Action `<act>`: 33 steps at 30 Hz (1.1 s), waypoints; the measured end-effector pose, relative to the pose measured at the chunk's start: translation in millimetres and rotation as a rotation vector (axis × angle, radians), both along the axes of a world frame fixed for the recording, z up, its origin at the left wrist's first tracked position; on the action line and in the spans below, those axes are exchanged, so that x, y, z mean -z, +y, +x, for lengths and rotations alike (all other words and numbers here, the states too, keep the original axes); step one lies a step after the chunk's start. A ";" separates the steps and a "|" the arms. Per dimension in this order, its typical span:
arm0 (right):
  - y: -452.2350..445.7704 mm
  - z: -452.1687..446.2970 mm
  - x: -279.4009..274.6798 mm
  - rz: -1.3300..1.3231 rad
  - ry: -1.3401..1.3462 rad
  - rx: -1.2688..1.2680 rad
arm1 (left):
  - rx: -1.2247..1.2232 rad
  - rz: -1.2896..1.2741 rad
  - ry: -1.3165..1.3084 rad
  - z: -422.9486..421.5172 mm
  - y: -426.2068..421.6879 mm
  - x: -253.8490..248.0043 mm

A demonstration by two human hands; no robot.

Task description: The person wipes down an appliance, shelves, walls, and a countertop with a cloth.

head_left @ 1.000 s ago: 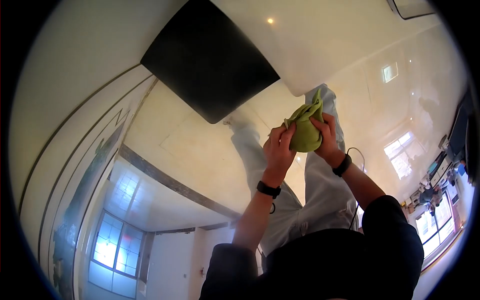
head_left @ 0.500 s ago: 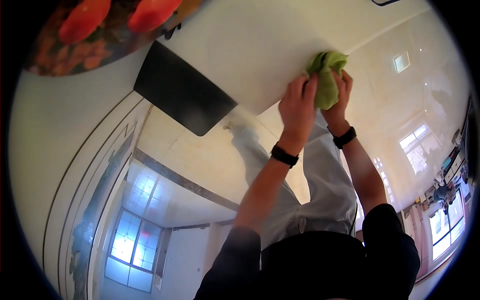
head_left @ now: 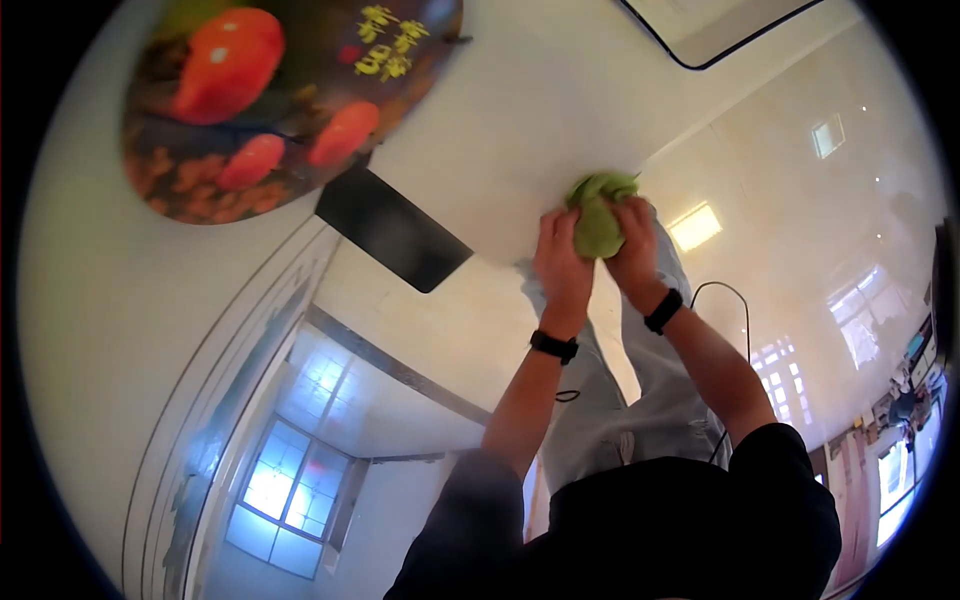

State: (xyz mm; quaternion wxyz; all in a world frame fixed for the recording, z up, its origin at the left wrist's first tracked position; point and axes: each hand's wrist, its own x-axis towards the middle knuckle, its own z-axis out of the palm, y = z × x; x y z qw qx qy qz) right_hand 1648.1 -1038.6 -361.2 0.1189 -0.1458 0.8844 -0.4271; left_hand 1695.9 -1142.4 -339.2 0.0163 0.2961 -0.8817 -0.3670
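Observation:
A crumpled green cloth [head_left: 598, 222] is bunched between my two hands in front of me, beside a pale smooth surface [head_left: 500, 130]. My left hand [head_left: 563, 262] has its fingers curled around the cloth's left side. On the other side, my right hand [head_left: 632, 250] grips it with bent fingers. Some fingertips are hidden by the folds. Whether the cloth touches the pale surface, I cannot tell. Each wrist wears a black band.
A rounded dark picture panel [head_left: 280, 185] with red fruit and yellow characters is at upper left. Below it sits a black rectangular panel [head_left: 395, 230]. A black-edged pale object [head_left: 705, 35] shows at the top. Glossy floor [head_left: 770, 220] lies right, with a thin dark cord [head_left: 747, 320].
Both hands and the cloth appear lower and further left in view. The camera has shifted, bringing more of the fruit picture and the black-edged object into sight. The cloth looks more bunched.

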 end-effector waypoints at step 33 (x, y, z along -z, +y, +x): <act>-239.1 -85.6 -591.9 -0.596 0.644 -0.554 | -0.067 -0.372 0.907 -6.2 -215.9 -601.9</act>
